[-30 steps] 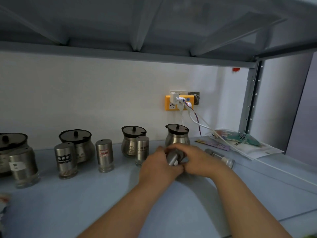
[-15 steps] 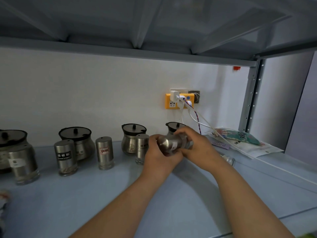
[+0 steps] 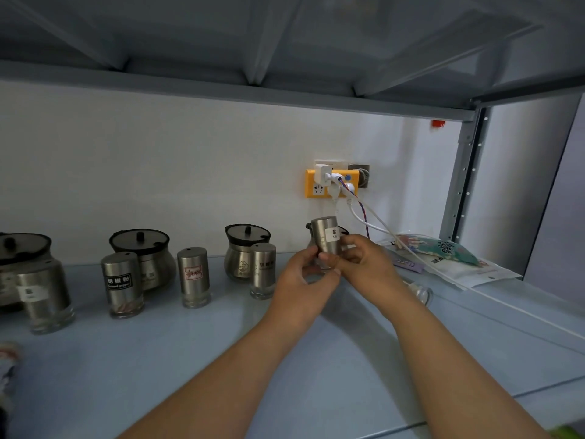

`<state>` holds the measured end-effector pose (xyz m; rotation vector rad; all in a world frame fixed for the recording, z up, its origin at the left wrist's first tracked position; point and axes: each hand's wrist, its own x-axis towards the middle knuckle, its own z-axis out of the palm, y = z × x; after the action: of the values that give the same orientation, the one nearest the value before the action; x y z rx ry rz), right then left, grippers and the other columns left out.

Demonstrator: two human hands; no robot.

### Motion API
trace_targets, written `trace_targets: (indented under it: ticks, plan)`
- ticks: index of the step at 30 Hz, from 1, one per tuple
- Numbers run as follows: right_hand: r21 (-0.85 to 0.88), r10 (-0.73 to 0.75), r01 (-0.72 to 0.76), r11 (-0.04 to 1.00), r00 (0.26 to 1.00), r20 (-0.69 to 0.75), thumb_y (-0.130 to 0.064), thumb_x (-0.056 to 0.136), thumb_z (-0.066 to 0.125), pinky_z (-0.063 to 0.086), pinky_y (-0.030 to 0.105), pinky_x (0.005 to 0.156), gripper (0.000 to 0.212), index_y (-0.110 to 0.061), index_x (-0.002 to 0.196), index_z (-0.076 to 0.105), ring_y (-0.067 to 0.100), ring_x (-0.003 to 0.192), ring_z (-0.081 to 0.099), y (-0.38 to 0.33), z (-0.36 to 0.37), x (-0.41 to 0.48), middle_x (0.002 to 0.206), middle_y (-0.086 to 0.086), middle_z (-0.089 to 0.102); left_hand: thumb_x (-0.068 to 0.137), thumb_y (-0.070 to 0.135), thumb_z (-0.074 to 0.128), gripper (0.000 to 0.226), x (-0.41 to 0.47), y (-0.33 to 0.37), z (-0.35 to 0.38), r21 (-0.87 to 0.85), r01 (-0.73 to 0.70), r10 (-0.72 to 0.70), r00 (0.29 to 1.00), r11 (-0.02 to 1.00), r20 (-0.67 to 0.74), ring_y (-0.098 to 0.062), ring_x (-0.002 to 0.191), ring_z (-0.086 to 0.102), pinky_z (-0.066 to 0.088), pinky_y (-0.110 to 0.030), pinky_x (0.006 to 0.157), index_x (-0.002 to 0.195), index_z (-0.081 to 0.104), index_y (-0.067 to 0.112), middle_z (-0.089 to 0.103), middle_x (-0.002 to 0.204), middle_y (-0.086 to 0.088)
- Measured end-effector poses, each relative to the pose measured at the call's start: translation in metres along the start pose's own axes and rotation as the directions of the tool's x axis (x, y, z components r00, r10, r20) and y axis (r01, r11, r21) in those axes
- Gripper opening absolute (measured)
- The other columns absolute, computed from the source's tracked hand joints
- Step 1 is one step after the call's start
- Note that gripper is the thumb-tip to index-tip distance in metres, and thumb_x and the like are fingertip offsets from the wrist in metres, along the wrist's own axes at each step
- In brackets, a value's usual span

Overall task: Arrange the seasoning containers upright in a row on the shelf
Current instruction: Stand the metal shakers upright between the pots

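Note:
A steel shaker with a white label [image 3: 326, 237] is held upright above the shelf [image 3: 190, 359]. My left hand [image 3: 302, 280] and my right hand [image 3: 364, 264] both grip its lower part. Behind it a lidded steel pot [image 3: 310, 228] is mostly hidden. To the left stand several shakers upright in a row: one [image 3: 263, 270], a red-labelled one [image 3: 193, 276], a black-labelled one [image 3: 122, 284] and a white-labelled one [image 3: 44, 299]. Lidded pots [image 3: 242, 253] [image 3: 148, 251] [image 3: 19, 255] stand behind them.
A yellow socket [image 3: 316, 188] on the wall feeds cables [image 3: 367, 217] that run down to the right. Plastic packets [image 3: 443, 255] lie at the shelf's right end by the metal upright [image 3: 459, 179]. A small clear object [image 3: 421, 291] lies behind my right wrist.
The shaker went from lying between my hands low on the shelf to being lifted and turned upright. Both hands rose with it.

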<state>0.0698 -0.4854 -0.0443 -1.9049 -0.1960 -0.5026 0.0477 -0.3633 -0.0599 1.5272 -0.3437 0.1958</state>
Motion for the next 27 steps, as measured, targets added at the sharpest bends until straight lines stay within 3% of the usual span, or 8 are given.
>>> trace_targets:
  ticks: [4, 7, 10, 14, 19, 23, 27]
  plan:
    - [-0.063, 0.016, -0.017, 0.998, 1.000, -0.015, -0.023, 0.075, 0.076, 0.047, 0.025, 0.074, 0.020, -0.021, 0.094, 0.067, 0.010, 0.074, 0.060, 0.002, 0.001, 0.001, 0.082, -0.006, 0.064, 0.080, 0.019, 0.063, 0.045, 0.000, 0.000, -0.002, 0.052, 0.014, -0.018, 0.997, 0.999, 0.070, -0.007, 0.111, 0.061, 0.045, -0.024, 0.101, 0.125, 0.059, 0.025, 0.068, 0.116, 0.002]
    - [-0.078, 0.035, -0.032, 0.996, 0.999, 0.027, -0.017, 0.074, 0.074, 0.051, 0.029, 0.078, 0.024, -0.019, 0.098, 0.071, 0.013, 0.078, 0.064, 0.002, 0.003, 0.000, 0.086, 0.000, 0.069, 0.068, 0.033, 0.055, 0.058, 0.001, -0.001, -0.003, 0.100, 0.040, -0.045, 0.998, 0.994, 0.046, -0.007, 0.110, 0.061, 0.043, -0.021, 0.100, 0.126, 0.058, 0.026, 0.068, 0.115, 0.002]
    - [-0.109, 0.036, -0.031, 0.993, 0.998, 0.043, -0.013, 0.073, 0.074, 0.052, 0.030, 0.078, 0.025, -0.017, 0.097, 0.071, 0.016, 0.080, 0.068, 0.005, 0.005, 0.001, 0.085, 0.002, 0.072, 0.065, 0.033, 0.052, 0.060, 0.002, -0.003, -0.004, 0.138, 0.062, -0.068, 0.997, 0.989, 0.041, -0.007, 0.111, 0.059, 0.043, -0.021, 0.100, 0.125, 0.059, 0.026, 0.066, 0.117, 0.002]
    - [-0.132, 0.052, -0.044, 0.990, 0.997, 0.056, -0.008, 0.072, 0.075, 0.050, 0.014, 0.066, 0.024, -0.014, 0.095, 0.071, 0.009, 0.071, 0.065, 0.009, 0.007, 0.002, 0.080, 0.000, 0.071, 0.063, 0.031, 0.050, 0.058, 0.004, -0.007, -0.003, 0.176, 0.093, -0.101, 0.994, 0.980, 0.039, -0.009, 0.111, 0.059, 0.042, -0.022, 0.098, 0.120, 0.061, 0.024, 0.065, 0.117, 0.001]
    - [-0.230, 0.059, -0.041, 0.972, 0.996, 0.071, -0.021, 0.071, 0.077, 0.052, 0.031, 0.078, 0.020, -0.015, 0.090, 0.073, 0.016, 0.082, 0.069, 0.014, 0.014, 0.004, 0.086, 0.006, 0.075, 0.078, 0.023, 0.056, 0.037, 0.005, -0.011, -0.006, 0.232, 0.123, -0.135, 0.990, 0.965, 0.037, -0.017, 0.107, 0.062, 0.045, -0.020, 0.085, 0.115, 0.064, 0.023, 0.069, 0.112, -0.005]
    - [-0.246, 0.076, -0.053, 0.968, 0.994, 0.084, -0.024, 0.072, 0.077, 0.054, 0.034, 0.084, 0.023, -0.014, 0.092, 0.073, 0.016, 0.084, 0.069, 0.016, 0.016, 0.004, 0.088, 0.007, 0.074, 0.085, 0.014, 0.054, 0.031, 0.005, -0.012, -0.008, 0.240, 0.144, -0.154, 0.988, 0.960, 0.024, -0.023, 0.107, 0.062, 0.043, -0.018, 0.075, 0.114, 0.064, 0.019, 0.068, 0.112, -0.011]
    - [-0.298, 0.086, -0.058, 0.953, 0.993, 0.083, -0.024, 0.074, 0.075, 0.050, 0.030, 0.078, 0.022, -0.010, 0.091, 0.071, 0.018, 0.084, 0.067, 0.015, 0.016, 0.004, 0.086, 0.008, 0.073, 0.085, 0.016, 0.054, 0.031, 0.005, -0.013, -0.008, 0.271, 0.155, -0.167, 0.986, 0.950, 0.022, -0.024, 0.106, 0.062, 0.044, -0.023, 0.080, 0.114, 0.063, 0.020, 0.068, 0.111, -0.013]
